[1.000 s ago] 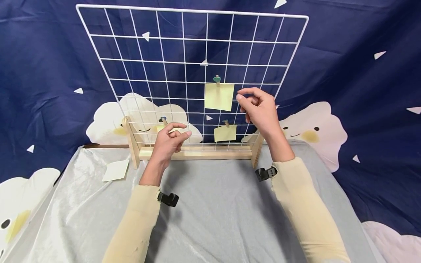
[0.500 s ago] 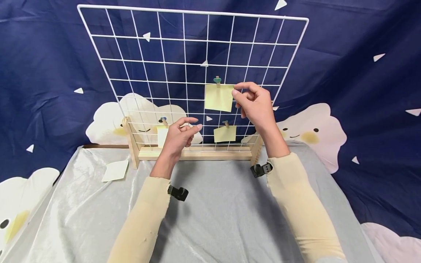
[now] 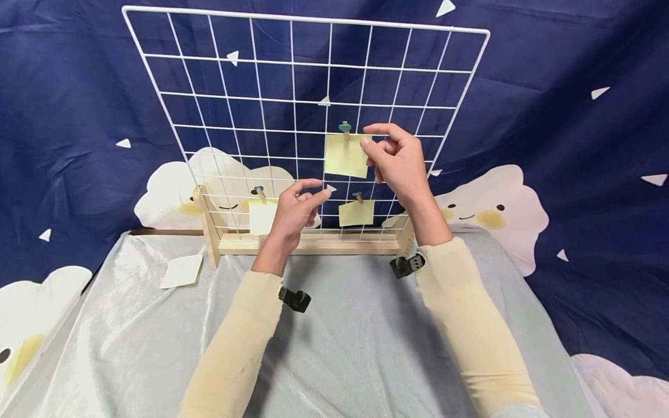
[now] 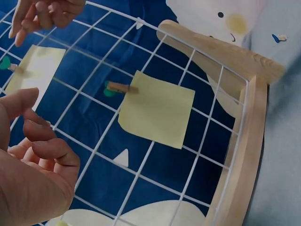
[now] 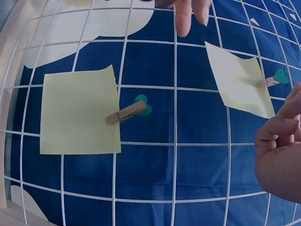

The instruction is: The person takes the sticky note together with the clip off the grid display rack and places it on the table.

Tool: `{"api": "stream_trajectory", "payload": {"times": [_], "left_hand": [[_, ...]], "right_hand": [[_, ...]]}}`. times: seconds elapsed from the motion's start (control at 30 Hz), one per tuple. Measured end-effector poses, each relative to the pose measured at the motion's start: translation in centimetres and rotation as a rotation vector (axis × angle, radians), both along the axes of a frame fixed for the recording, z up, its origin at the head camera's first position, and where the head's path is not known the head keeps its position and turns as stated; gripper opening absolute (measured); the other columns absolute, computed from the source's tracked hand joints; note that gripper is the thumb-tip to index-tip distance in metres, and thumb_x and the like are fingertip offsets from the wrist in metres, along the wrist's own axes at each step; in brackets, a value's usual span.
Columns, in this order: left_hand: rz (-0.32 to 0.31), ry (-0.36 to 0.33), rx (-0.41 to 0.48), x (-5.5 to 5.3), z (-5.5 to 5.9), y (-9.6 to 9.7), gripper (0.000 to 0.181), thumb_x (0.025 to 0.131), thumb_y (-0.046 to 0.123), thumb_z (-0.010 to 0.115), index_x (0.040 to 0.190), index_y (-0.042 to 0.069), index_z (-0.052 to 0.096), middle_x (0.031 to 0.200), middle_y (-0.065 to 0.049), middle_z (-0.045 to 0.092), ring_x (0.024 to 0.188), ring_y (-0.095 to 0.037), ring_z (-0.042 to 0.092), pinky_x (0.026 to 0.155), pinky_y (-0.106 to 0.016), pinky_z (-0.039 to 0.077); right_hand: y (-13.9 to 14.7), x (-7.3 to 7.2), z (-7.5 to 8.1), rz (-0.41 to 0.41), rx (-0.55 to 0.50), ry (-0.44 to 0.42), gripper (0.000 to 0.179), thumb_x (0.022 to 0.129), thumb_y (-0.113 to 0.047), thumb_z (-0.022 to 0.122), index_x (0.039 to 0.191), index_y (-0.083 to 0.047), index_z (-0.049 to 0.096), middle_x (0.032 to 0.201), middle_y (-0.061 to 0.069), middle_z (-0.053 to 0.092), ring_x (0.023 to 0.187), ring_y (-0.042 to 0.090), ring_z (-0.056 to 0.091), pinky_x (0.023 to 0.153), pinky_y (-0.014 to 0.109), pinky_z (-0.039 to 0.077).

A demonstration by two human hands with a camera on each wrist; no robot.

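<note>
A pale yellow sticky note (image 3: 342,157) hangs from a white wire grid (image 3: 308,64) by a small wooden clothespin (image 3: 345,128) with a green heart. My right hand (image 3: 399,165) is at this note's upper right corner, thumb and index finger apart and overlapping it in the head view. Below and left of it, my left hand (image 3: 298,212) hovers before the grid, fingers loosely bent and holding nothing. A second note (image 4: 157,110) hangs lower right, pinned by another green-heart clothespin (image 5: 127,113). The third note (image 3: 261,217), lower left, is partly behind my left hand.
The grid stands in a wooden base (image 3: 334,247) with two side posts, at the back of a grey cloth-covered table (image 3: 345,325). A loose note (image 3: 182,271) lies on the cloth at left. Behind hangs a dark blue curtain (image 3: 549,128) with cloud prints.
My right hand has moved left and up, from beside the upper note to its corner. My left hand has moved right and up, uncovering the lower left note. The notes stay in place.
</note>
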State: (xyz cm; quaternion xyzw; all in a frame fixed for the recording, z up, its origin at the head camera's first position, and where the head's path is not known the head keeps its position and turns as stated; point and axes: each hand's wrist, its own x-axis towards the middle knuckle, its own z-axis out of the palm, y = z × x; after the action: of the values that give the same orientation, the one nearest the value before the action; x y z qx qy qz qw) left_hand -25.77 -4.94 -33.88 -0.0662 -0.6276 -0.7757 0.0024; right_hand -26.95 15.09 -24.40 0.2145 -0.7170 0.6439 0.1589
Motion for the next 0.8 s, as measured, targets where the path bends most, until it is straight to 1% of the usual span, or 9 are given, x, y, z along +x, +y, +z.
{"api": "stream_trajectory", "payload": {"times": [0.1,0.2,0.3,0.43,0.6,0.8], "left_hand": [[-0.001,0.006,0.016,-0.2,0.3,0.4,0.035,0.094,0.014,0.072,0.126,0.006,0.061,0.058,0.006,0.040,0.050,-0.009,0.034,0.050,-0.023,0.029],[-0.007,0.014,0.019,-0.3,0.6,0.7,0.039,0.095,0.014,0.072,0.130,0.002,0.059,0.058,0.006,0.040,0.050,-0.009,0.034,0.049,-0.023,0.029],[-0.008,0.010,0.019,-0.4,0.7,0.9,0.045,0.095,0.015,0.072,0.134,-0.001,0.056,0.057,0.005,0.041,0.051,-0.010,0.036,0.049,-0.023,0.030],[0.007,0.007,0.025,-0.6,0.9,1.0,0.046,0.095,0.017,0.072,0.134,0.000,0.055,0.058,0.005,0.042,0.053,-0.010,0.037,0.049,-0.023,0.030],[0.016,0.020,0.040,-0.8,1.3,1.1,0.038,0.094,0.016,0.072,0.127,0.004,0.057,0.058,0.005,0.042,0.053,-0.010,0.037,0.049,-0.023,0.030],[0.025,0.027,0.053,-0.8,1.6,1.2,0.027,0.096,0.015,0.071,0.118,0.006,0.060,0.058,0.004,0.044,0.052,-0.011,0.037,0.049,-0.023,0.030]], "right_hand": [[-0.2,-0.2,0.1,0.001,0.015,0.004,0.027,0.097,-0.013,0.069,0.121,-0.001,0.067,0.062,0.011,0.060,0.041,0.018,0.045,0.046,0.026,0.042],[-0.4,-0.4,0.2,-0.003,0.021,0.006,0.030,0.097,-0.012,0.069,0.124,0.001,0.065,0.065,0.017,0.059,0.042,0.020,0.044,0.046,0.027,0.042],[-0.7,-0.6,0.3,-0.007,0.027,0.009,0.031,0.096,-0.012,0.070,0.124,0.001,0.065,0.065,0.018,0.059,0.043,0.023,0.044,0.046,0.028,0.043],[-1.2,-0.7,0.4,-0.001,0.039,0.007,0.032,0.095,-0.011,0.070,0.124,0.003,0.065,0.064,0.018,0.059,0.043,0.025,0.044,0.045,0.029,0.043],[-1.7,-0.9,0.5,0.003,0.034,0.007,0.034,0.096,-0.010,0.070,0.126,0.004,0.064,0.064,0.021,0.057,0.043,0.023,0.044,0.045,0.028,0.043],[-2.3,-1.1,0.7,0.000,0.032,-0.005,0.034,0.095,-0.008,0.070,0.126,0.004,0.064,0.062,0.016,0.058,0.044,0.023,0.045,0.045,0.029,0.044]]}}
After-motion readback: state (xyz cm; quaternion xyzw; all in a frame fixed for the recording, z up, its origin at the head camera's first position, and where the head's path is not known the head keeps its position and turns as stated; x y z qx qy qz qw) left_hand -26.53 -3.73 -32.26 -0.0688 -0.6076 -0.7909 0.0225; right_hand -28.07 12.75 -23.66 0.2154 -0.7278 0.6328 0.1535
